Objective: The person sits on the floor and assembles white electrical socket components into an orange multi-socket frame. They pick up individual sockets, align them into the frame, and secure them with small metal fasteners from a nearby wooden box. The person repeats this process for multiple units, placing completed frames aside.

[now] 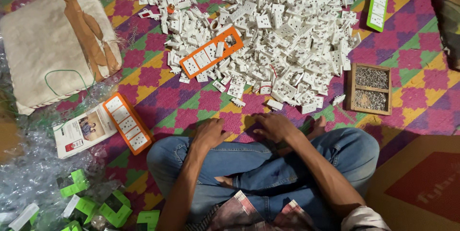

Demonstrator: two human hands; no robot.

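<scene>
Both hands were laid flat and empty on the mat (191, 104), the left hand (209, 134) and right hand (274, 126) just short of the socket pile (282, 34), nothing being gripped. The pile's near edge was closest to the fingers. The white plastic sockets were judged light, stiff and smooth, best pinched by their side edges. An orange strip (211, 52) was seen on the pile's left part; a screw tray (369, 89) lay right of the pile.

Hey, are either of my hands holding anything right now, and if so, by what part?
Nothing is held. The left hand and right hand rest palm-down on the patterned mat before the crossed legs, short of the pile of white socket parts.
</scene>
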